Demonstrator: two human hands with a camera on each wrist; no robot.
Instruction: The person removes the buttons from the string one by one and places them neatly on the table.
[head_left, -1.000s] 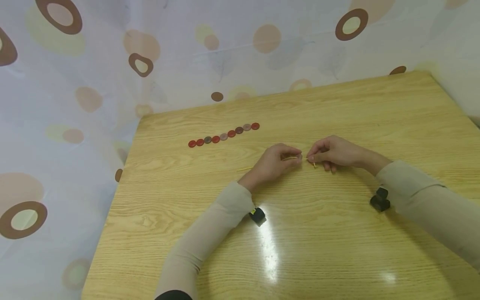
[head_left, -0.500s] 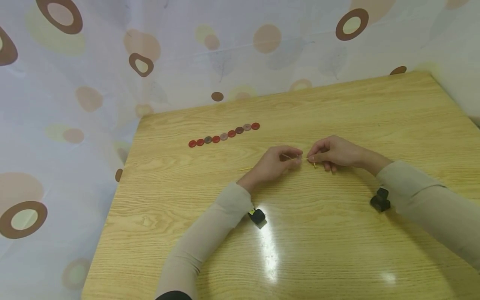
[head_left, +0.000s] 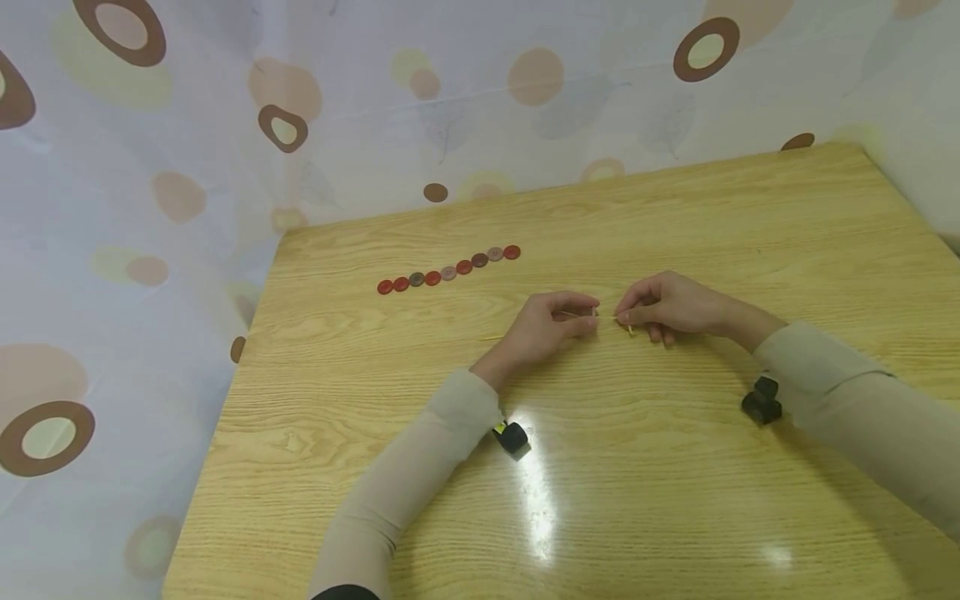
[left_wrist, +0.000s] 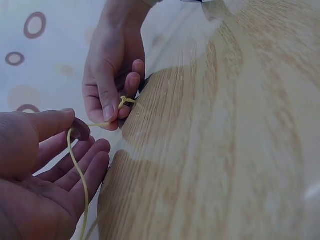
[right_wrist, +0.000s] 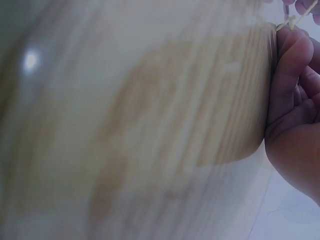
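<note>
My left hand (head_left: 538, 327) pinches a dark button (left_wrist: 80, 130) between thumb and fingers, seen edge-on in the left wrist view. A thin yellow string (left_wrist: 81, 175) runs through or over the button and trails down across the palm; which, I cannot tell. Facing it, my right hand (head_left: 675, 304) pinches the string close to a small knot (left_wrist: 123, 100) near one end. Between the two hands a short length of string is stretched. In the right wrist view, curled fingers (right_wrist: 295, 55) show at the right edge, with a bit of string at the top.
A slanting row of several red, pink and dark buttons (head_left: 464, 267) lies on the wooden table (head_left: 637, 483), beyond the left hand. The string's loose tail (head_left: 492, 337) shows left of that wrist. Behind the table hangs a patterned cloth (head_left: 360, 92).
My left hand has drawn slightly left, away from the right hand, and more string shows between them. The loose tail left of the wrist looks shorter. The right hand stays put.
</note>
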